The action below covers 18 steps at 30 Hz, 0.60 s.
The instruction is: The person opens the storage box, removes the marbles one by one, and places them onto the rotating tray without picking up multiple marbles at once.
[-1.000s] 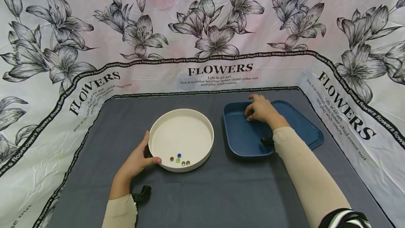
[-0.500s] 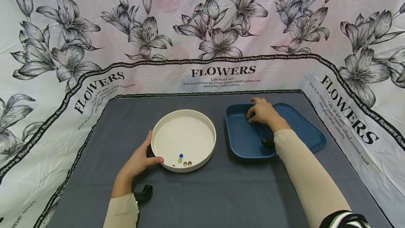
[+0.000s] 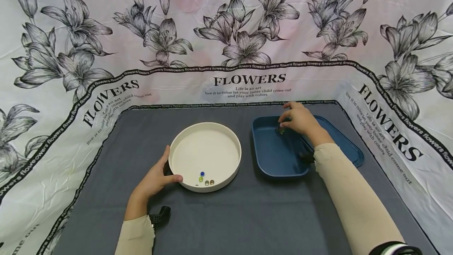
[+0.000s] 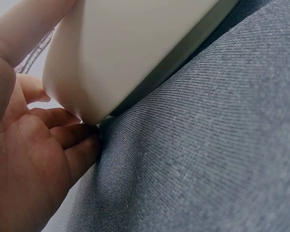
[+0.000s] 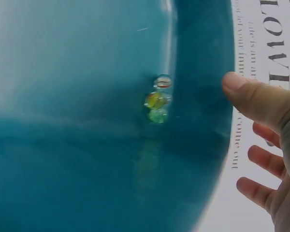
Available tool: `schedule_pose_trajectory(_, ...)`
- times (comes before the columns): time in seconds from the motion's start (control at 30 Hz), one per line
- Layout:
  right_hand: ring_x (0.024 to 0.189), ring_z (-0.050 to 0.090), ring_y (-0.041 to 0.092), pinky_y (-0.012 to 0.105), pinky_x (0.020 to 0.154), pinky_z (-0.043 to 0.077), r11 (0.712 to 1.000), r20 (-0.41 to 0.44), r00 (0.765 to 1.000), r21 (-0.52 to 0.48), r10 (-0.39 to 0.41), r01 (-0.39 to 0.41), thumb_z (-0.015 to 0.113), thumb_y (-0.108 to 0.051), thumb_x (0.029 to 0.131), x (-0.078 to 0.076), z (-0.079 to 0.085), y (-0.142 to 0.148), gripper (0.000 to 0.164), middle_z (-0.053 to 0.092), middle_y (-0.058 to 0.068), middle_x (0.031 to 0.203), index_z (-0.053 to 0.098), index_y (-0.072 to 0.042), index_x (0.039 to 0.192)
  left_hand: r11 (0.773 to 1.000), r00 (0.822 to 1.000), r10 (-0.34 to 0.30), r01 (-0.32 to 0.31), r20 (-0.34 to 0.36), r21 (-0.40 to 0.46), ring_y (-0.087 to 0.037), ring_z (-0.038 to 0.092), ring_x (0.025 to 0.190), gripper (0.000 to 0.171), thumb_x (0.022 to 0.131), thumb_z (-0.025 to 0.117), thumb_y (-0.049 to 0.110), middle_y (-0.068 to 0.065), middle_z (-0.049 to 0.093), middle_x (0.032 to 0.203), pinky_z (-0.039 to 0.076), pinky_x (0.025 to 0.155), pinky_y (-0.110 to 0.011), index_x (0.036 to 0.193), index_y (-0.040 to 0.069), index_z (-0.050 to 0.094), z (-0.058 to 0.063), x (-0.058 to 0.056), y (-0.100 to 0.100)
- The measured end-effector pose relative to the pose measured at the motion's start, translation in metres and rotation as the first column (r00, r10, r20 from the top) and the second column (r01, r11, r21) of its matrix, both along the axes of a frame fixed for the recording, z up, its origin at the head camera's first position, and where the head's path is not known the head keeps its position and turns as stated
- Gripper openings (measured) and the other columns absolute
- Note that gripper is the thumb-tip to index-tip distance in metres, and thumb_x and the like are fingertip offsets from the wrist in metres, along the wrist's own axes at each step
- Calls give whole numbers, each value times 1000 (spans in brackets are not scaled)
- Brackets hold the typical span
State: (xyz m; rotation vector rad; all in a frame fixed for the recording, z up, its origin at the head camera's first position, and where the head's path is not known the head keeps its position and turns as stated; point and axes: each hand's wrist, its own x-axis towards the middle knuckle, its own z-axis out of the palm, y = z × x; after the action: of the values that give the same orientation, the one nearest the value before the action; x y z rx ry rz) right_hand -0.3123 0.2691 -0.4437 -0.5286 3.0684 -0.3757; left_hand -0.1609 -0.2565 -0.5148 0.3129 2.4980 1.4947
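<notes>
My left hand (image 3: 155,182) grips the left side of a round cream tray (image 3: 205,141), thumb over the rim. In the left wrist view, the fingers (image 4: 75,140) curl against the tray's lower edge. Near its front wall lie a blue marble (image 3: 202,173), a yellow-green marble (image 3: 201,179) and two clear brownish marbles (image 3: 209,182). My right hand (image 3: 301,121) hovers over the far end of a blue rectangular tray (image 3: 276,156), fingers apart. Several glass marbles (image 5: 157,100) sit together by that tray's wall, clear of the right fingertips in the right wrist view.
A blue lid-like flat piece (image 3: 341,141) lies right of the blue tray, partly behind the right forearm. Both trays stand on a grey cloth (image 3: 226,223) with a white flower-printed border. A dark wrist device (image 3: 162,215) is by the left wrist.
My right hand has risen and shifted right, uncovering the marbles in the blue tray. In the cream tray, the red marble has rolled behind the front rim. The left hand keeps its hold.
</notes>
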Motion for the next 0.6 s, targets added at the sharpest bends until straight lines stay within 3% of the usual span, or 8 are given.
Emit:
schedule_pose_trajectory(0.1,123,44,39,59,102,36,1000,-80,997,-16,11,-12,81,-23,90,3,7,-3,16,50,15,132,81,-18,105,1000,1000,-3,3,6,-9,-32,8,159,129,81,88,25,-10,-5,173,19,123,-45,165,11,-9,1,0,0)
schedule_pose_trajectory(0.2,99,42,32,49,85,35,999,-143,990,-52,9,-16,82,-23,90,6,14,-8,17,49,13,110,82,-18,106,1000,1000,1,-1,7,-7,-31,9,158,129,81,89,25,-10,-3,173,20,119,-23,165,10,-8,1,1,0)
schedule_pose_trajectory(0.3,86,36,27,43,75,29,997,-145,989,-78,-5,-7,82,-24,90,9,21,-16,20,44,11,98,82,-20,109,1000,1000,2,-2,7,4,-32,9,158,129,80,89,26,-11,-3,172,20,109,-7,165,10,-8,1,0,0)
schedule_pose_trajectory(0.37,83,37,28,43,72,30,996,-103,995,-91,-17,8,80,-25,91,12,23,-21,21,45,12,97,81,-21,112,1000,1000,-2,2,7,13,-33,8,158,129,80,89,26,-11,-4,172,19,104,-2,165,10,-8,0,1,0)
schedule_pose_trajectory(0.5,103,58,36,52,85,46,992,-16,999,-123,-28,26,75,-28,95,14,27,-31,24,63,16,118,78,-21,119,1000,1000,-6,6,1,21,-33,8,158,129,81,89,25,-11,-5,172,19,101,1,165,10,-8,0,1,-1)
schedule_pose_trajectory(0.6,122,61,36,59,101,46,988,15,1000,-151,-16,19,73,-30,97,15,30,-39,26,68,12,132,77,-20,121,1000,1000,-5,5,3,12,-32,7,158,129,81,89,25,-10,-5,172,20,108,-5,165,11,-8,1,0,0)
